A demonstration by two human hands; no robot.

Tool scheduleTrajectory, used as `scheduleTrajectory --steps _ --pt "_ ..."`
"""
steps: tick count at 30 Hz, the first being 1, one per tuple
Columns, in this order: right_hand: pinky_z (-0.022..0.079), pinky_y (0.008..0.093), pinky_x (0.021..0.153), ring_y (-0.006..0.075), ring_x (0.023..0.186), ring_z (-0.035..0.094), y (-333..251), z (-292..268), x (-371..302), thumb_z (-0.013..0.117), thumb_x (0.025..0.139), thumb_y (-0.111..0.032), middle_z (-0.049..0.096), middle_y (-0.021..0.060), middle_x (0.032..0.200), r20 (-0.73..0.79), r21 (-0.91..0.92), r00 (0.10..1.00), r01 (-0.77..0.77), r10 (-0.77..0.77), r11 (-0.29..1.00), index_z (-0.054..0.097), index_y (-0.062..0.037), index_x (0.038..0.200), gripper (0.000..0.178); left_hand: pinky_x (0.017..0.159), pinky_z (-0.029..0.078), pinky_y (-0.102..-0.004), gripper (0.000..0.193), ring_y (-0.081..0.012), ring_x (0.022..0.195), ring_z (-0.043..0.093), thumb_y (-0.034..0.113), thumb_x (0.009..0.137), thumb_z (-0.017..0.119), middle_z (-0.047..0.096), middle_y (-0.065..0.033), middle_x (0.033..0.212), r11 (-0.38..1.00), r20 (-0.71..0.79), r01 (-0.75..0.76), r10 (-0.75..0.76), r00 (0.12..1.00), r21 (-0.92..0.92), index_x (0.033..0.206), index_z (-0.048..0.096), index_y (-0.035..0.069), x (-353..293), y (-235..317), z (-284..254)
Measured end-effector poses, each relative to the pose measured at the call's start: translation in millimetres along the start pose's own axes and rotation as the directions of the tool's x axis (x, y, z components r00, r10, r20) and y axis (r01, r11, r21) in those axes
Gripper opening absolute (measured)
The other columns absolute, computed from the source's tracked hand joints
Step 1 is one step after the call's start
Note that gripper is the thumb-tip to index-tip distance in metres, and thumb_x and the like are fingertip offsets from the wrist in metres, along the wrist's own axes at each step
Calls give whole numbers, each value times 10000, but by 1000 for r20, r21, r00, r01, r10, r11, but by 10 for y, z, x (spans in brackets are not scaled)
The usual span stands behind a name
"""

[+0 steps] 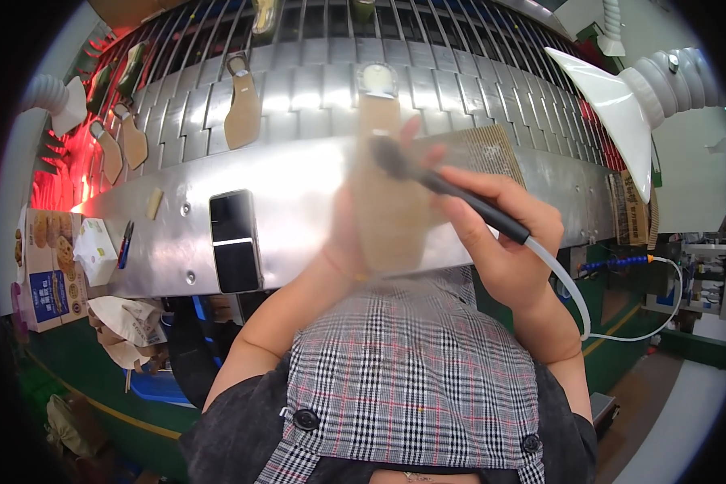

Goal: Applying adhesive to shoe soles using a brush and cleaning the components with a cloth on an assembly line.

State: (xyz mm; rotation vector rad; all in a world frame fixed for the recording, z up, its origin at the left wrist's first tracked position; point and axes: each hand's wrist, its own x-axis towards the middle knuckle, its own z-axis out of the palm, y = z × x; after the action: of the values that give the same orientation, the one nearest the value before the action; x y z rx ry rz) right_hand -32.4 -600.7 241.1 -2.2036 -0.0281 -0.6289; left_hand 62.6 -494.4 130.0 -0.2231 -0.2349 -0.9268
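My left hand [345, 238], smeared by motion, holds a tan shoe sole [391, 230] from its left side and beneath, upright before my chest. The sole's far end carries a pale, rounded heel part [377, 81]. In my right hand [512, 242] is a brush with a black handle [484, 208], gripped like a pen; a pale flexible tube [569, 286] runs from its rear end. The dark brush head [391, 157] is over the upper middle of the sole; blur hides whether it touches.
A slatted metal conveyor [315, 85] carries another tan sole [240, 113] and several more at left. On the metal table [298, 177] lie a black phone [235, 242], a pen [126, 242] and corrugated cardboard [492, 153]. A white hood [613, 105] hangs at right. Boxes [56, 266] stand at left.
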Motion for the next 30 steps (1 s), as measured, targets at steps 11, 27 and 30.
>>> scheduleTrajectory --steps 11,27,30 --pt "518 247 605 164 687 686 53 31 35 735 792 -40 706 119 823 -3 -29 1000 18 -18 999 698 20 1012 231 1106 377 -537 516 -360 1405 287 375 1043 165 215 -82 1573 988 81 87 -77 994 -125 1519 243 192 2 66 -62" --pt "513 324 584 253 695 652 53 -16 -117 734 709 -4 669 121 820 256 -262 932 321 -255 910 670 -1 1020 318 1114 286 -626 514 -332 1401 301 365 1030 208 269 -82 1552 994 -134 -9 23 991 109 1508 265 184 65 73 -115" --pt "516 324 591 253 699 649 -56 -130 -106 739 685 4 659 113 820 328 -170 913 310 -243 936 667 2 1017 340 1108 241 -674 509 -315 1399 309 364 1024 228 298 -76 1540 991 -208 -22 50 977 133 1494 289 177 67 94 -101"
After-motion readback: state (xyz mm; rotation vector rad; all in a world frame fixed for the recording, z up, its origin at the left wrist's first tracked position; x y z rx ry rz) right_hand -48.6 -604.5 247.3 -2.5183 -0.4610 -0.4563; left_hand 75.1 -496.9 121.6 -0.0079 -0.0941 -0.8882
